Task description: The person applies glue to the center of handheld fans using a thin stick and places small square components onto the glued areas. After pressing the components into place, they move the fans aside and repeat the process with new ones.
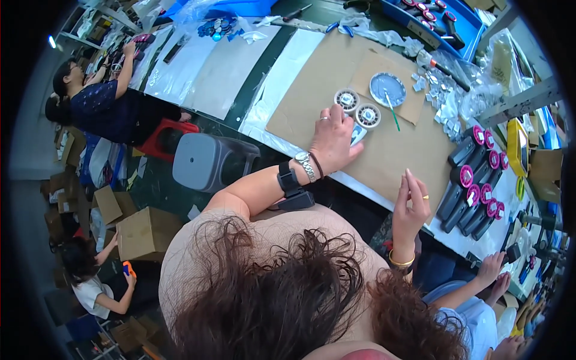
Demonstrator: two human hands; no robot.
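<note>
My left hand (333, 137) is closed over a pale piece with two round, slotted white wheels (367, 116), resting at the near part of a brown cardboard sheet (414, 150). A grey-blue part of the piece shows beside the fingers; the palm hides the rest. To the right, my right hand (411, 207) is raised near the table edge, thumb and fingers drawn together at the tips. Whether something small is between them I cannot make out. Beyond the wheels stands a round shallow dish (387, 90) with a thin green stick (394, 114) leaning over its rim.
Small silvery squares (444, 102) lie scattered right of the dish. Several dark handles with pink rings (471, 180) stand in rows at the right. A blue bin (444, 30) sits at the back. Co-workers are at left and lower right; a grey stool (201, 162) stands left.
</note>
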